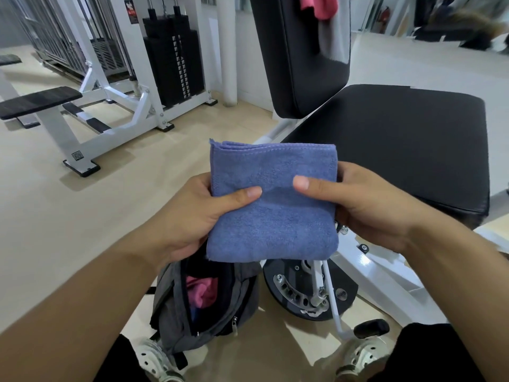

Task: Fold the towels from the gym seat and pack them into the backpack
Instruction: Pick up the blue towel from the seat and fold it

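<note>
Above the open backpack (pixel 205 301) on the floor, the left hand (pixel 192 213) and the right hand (pixel 366 205) hold a blue towel (pixel 272 205), already folded into a thick square; the fingers of both are closed on its side edges, thumbs on top. A pink towel (pixel 202 292) already lies inside the backpack. On the seat back (pixel 292 56) a pink cloth (pixel 319 6) and a grey cloth (pixel 334 42) hang, so I judge about half is left.

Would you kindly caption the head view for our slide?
Both hands, left hand and right hand, hold a folded blue towel above the open grey backpack.
</note>
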The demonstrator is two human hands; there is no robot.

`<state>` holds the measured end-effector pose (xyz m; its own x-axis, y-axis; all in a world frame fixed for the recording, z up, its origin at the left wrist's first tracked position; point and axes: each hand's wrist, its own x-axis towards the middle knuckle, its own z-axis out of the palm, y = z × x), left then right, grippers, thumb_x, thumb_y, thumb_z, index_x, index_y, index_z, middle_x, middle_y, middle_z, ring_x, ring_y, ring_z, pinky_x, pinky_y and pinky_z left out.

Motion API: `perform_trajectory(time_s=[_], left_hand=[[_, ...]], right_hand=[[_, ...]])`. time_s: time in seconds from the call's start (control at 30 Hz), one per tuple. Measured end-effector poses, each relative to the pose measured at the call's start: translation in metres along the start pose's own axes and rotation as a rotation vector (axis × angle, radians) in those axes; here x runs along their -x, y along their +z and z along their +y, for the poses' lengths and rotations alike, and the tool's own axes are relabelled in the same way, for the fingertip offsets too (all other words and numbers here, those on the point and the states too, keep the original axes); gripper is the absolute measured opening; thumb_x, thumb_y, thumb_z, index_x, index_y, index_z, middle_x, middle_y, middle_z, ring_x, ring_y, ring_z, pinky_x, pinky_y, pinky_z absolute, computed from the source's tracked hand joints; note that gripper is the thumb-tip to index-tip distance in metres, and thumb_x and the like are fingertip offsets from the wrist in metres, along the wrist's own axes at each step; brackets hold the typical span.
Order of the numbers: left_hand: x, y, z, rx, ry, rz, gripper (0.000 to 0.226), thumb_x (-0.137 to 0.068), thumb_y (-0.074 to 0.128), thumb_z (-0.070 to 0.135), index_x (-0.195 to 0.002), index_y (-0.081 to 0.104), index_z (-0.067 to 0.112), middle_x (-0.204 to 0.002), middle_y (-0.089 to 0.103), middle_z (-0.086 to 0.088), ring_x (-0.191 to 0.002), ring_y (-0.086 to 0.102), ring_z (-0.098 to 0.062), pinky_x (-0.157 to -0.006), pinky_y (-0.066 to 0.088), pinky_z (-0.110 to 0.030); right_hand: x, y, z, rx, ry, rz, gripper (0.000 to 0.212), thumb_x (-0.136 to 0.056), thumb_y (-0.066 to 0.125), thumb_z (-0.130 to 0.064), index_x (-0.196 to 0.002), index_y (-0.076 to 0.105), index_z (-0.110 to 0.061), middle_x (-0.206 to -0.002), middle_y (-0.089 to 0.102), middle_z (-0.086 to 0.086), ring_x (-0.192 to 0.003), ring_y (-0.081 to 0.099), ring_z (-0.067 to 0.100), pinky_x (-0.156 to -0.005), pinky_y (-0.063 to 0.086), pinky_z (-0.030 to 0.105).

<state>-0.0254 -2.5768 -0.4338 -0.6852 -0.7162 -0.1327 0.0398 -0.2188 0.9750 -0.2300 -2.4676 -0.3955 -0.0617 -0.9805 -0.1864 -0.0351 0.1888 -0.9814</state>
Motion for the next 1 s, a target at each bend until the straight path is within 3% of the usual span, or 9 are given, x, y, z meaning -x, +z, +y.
perform_trajectory(time_s=[0.1,0.2,0.33,0.43,0.53,0.63,0.7,0.83,1.0], left_hand=[[-0.002,-0.001,-0.001,0.005,-0.019,-0.029,0.045,-0.076,0.073,0.02,-0.118,0.068,0.005,-0.114,0.077,-0.008,-0.104,0.075,-0.024,-0.08,0.061,-0.029],[-0.007,-0.005,-0.002,0.023,-0.062,-0.096,0.045,-0.083,0.073,0.012,-0.126,0.064,0.006,-0.121,0.074,-0.008,-0.111,0.072,-0.025,-0.086,0.06,-0.032],[-0.019,-0.01,-0.001,0.046,-0.058,-0.11,0.053,-0.081,0.074,0.005,-0.132,0.06,0.009,-0.126,0.073,-0.008,-0.115,0.07,-0.026,-0.088,0.06,-0.032],[-0.03,-0.01,0.001,0.092,-0.017,-0.065,0.051,-0.085,0.064,0.001,-0.136,0.058,0.008,-0.127,0.072,-0.01,-0.116,0.07,-0.026,-0.092,0.059,-0.031],[-0.041,-0.009,-0.001,0.098,0.02,-0.014,0.043,-0.095,0.057,-0.005,-0.136,0.057,0.004,-0.126,0.071,-0.014,-0.108,0.072,-0.023,-0.088,0.06,-0.03],[-0.05,-0.012,-0.003,0.074,0.03,-0.019,0.043,-0.095,0.056,-0.006,-0.136,0.057,0.007,-0.129,0.07,-0.013,-0.116,0.069,-0.027,-0.096,0.058,-0.036],[-0.055,-0.013,-0.003,0.037,0.046,-0.013,0.039,-0.095,0.055,-0.009,-0.129,0.064,0.01,-0.126,0.071,-0.013,-0.115,0.069,-0.029,-0.096,0.058,-0.04],[-0.061,-0.015,-0.001,-0.021,0.065,0.033,0.047,-0.091,0.046,-0.022,-0.104,0.076,0.012,-0.106,0.075,-0.014,-0.099,0.07,-0.027,-0.081,0.063,-0.035],[-0.06,-0.013,-0.002,-0.042,0.052,0.037,0.062,-0.09,0.041,-0.024,-0.065,0.078,0.02,-0.113,0.077,-0.005,-0.111,0.071,-0.024,-0.099,0.055,-0.047]], right_hand=[[-0.002,-0.006,0.001,0.034,0.003,0.028,0.045,-0.079,0.077,-0.006,-0.122,0.068,-0.016,-0.115,0.076,0.004,-0.106,0.074,0.022,-0.089,0.062,0.039],[-0.008,-0.013,0.005,-0.024,-0.001,0.074,0.051,-0.075,0.077,0.0,-0.123,0.067,-0.012,-0.117,0.075,0.007,-0.108,0.073,0.026,-0.094,0.059,0.045],[-0.017,-0.02,0.011,-0.13,-0.048,0.108,0.047,-0.08,0.07,0.009,-0.125,0.065,-0.006,-0.122,0.073,0.013,-0.112,0.071,0.029,-0.093,0.06,0.042],[-0.022,-0.025,0.012,-0.186,-0.107,0.133,0.049,-0.083,0.06,0.019,-0.126,0.064,-0.004,-0.12,0.072,0.017,-0.108,0.072,0.029,-0.088,0.061,0.037],[-0.026,-0.031,0.011,-0.194,-0.104,0.132,0.042,-0.089,0.059,0.012,-0.128,0.064,-0.005,-0.121,0.072,0.016,-0.107,0.072,0.027,-0.085,0.061,0.033],[-0.031,-0.035,0.017,-0.084,-0.115,0.22,0.038,-0.092,0.064,0.005,-0.126,0.067,-0.01,-0.118,0.075,0.011,-0.108,0.073,0.026,-0.084,0.061,0.032],[-0.035,-0.037,0.02,-0.054,-0.149,0.284,0.038,-0.092,0.06,0.011,-0.122,0.069,-0.01,-0.115,0.076,0.012,-0.104,0.074,0.025,-0.084,0.062,0.035],[-0.038,-0.038,0.022,-0.023,-0.143,0.276,0.038,-0.093,0.051,0.018,-0.111,0.073,-0.007,-0.109,0.075,0.018,-0.094,0.073,0.025,-0.083,0.062,0.035],[-0.034,-0.04,0.023,-0.024,-0.126,0.199,0.058,-0.09,0.044,0.024,-0.074,0.08,-0.017,-0.11,0.078,0.009,-0.101,0.073,0.029,-0.083,0.063,0.034]])
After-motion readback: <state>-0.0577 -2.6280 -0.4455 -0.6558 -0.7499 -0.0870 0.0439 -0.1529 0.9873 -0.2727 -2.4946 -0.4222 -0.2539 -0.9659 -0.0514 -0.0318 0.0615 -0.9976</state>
